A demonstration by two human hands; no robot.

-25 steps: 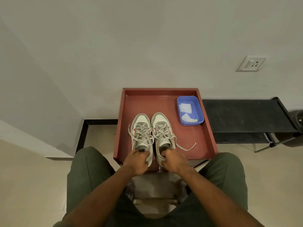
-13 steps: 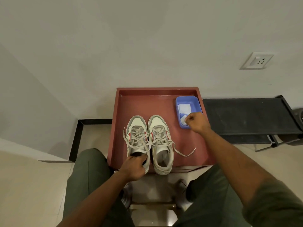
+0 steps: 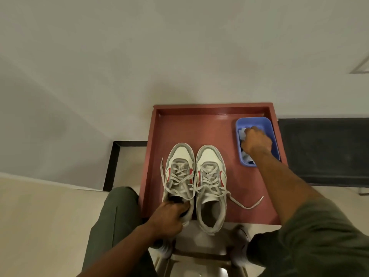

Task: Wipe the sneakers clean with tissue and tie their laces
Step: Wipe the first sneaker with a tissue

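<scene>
Two white and grey sneakers with red marks stand side by side on a red tray, toes pointing away from me. My left hand grips the heel of the left sneaker. The right sneaker stands free, its loose lace trailing to the right across the tray. My right hand reaches into a blue tub at the tray's back right corner, over white tissue. Whether its fingers have closed on a tissue is hidden.
A black low rack stands to the right of the tray against the wall. The tray rests on a stool between my knees. A dark skirting strip runs along the floor on the left.
My right hand left the right sneaker's heel and moved to the blue tub, then deeper into it. My left hand stayed on the left sneaker's heel. The view shifted left.
</scene>
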